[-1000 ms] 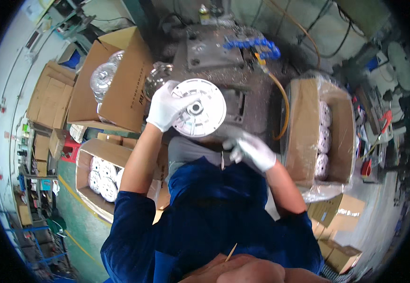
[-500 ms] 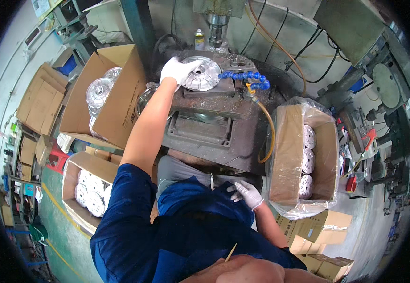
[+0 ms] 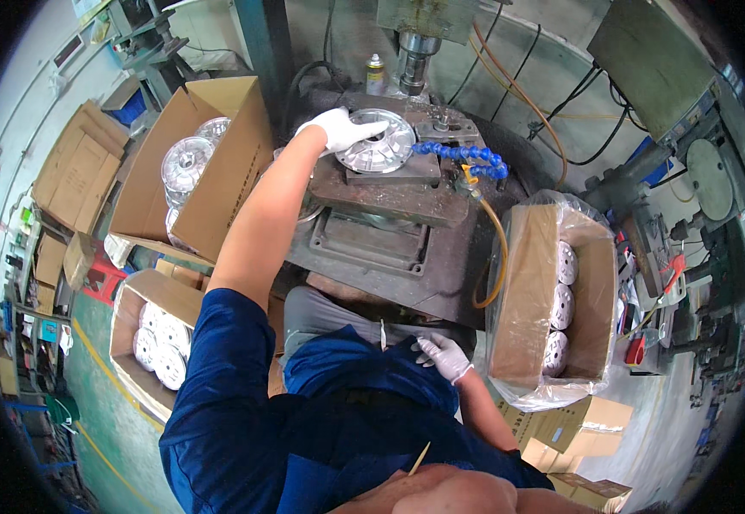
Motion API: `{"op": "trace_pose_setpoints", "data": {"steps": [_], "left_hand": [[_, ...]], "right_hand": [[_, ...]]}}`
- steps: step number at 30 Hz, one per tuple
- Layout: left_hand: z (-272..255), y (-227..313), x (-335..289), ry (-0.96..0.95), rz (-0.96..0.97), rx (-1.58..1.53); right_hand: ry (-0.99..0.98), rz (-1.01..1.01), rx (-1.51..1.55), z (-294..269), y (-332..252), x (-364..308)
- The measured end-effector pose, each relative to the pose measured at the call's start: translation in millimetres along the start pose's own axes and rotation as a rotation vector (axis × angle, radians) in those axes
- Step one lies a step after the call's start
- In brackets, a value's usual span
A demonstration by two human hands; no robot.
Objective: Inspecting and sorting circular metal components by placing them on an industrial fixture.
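My left hand (image 3: 345,131), in a white glove, is at the left rim of a shiny cast metal wheel (image 3: 396,147). The thumb stretches over its face toward the hub, and the other fingers are partly hidden at the edge. Beneath the wheel is a dark metal fixture (image 3: 407,199) strewn with bits of metal. A blue segmented hose (image 3: 462,152) points at the wheel's right side from a yellow valve. Gloved too, my right hand (image 3: 444,356) rests on my lap with fingers loosely apart, holding nothing.
A press ram (image 3: 415,62) stands behind the fixture, near a spray can (image 3: 375,75). To the left, a tall carton (image 3: 229,184) and a lower carton (image 3: 124,321) hold metal wheels. At right, a plastic-lined carton (image 3: 518,295) holds several more. An amber hose (image 3: 499,248) hangs beside the table.
The whole view has shifted slightly, with the scene around the press moving right and down. My left hand stays at the wheel, and my right hand remains on my lap.
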State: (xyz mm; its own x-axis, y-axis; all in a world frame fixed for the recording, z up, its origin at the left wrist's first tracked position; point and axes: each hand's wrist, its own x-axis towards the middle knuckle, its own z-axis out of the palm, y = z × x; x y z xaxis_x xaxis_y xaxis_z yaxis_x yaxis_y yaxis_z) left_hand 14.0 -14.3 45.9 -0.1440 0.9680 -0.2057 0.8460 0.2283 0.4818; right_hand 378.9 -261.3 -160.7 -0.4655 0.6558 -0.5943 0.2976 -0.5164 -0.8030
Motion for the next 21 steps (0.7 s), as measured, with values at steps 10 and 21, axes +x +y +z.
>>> {"op": "trace_pose_setpoints", "data": {"steps": [10, 21], "left_hand": [[1, -9, 9, -0.042, 0.032, -0.125], [6, -10, 6, 0.039, 0.036, -0.194]], "right_hand": [[0.064, 0.025, -0.200, -4, 20, 5], [0.023, 0.033, -0.301, 2, 48, 15]]}}
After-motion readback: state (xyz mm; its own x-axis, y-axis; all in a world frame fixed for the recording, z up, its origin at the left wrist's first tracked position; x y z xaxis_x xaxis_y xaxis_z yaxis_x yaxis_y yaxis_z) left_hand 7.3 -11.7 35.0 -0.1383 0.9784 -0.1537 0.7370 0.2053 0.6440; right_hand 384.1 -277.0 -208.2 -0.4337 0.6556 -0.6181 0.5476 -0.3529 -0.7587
